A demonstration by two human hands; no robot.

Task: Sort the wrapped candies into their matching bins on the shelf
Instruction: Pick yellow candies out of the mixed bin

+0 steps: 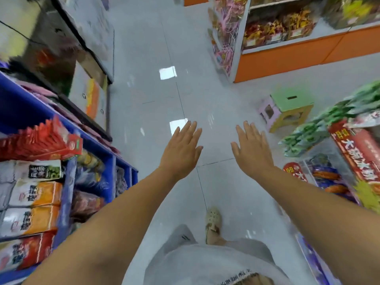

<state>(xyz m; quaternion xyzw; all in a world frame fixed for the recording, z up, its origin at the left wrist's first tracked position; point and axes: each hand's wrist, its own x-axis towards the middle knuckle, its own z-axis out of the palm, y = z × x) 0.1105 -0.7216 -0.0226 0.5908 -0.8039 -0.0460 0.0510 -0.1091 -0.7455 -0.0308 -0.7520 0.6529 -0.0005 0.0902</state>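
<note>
My left hand (182, 150) and my right hand (251, 150) are stretched out in front of me over the grey tiled floor, palms down, fingers straight, holding nothing. On my left runs a blue shelf (111, 159) with bins of wrapped snacks and boxed goods (35, 194). On my right a clear bin (329, 177) holds purple and orange wrapped candies, beside green packets (320, 128). The view is blurred by motion.
An orange-based shelf (298, 56) with red and yellow packets stands at the far right. A small green-topped stool (292, 108) and a pink one (267, 112) stand on the floor ahead to the right. A glass-topped case (67, 64) is at the far left. My foot (213, 223) is below.
</note>
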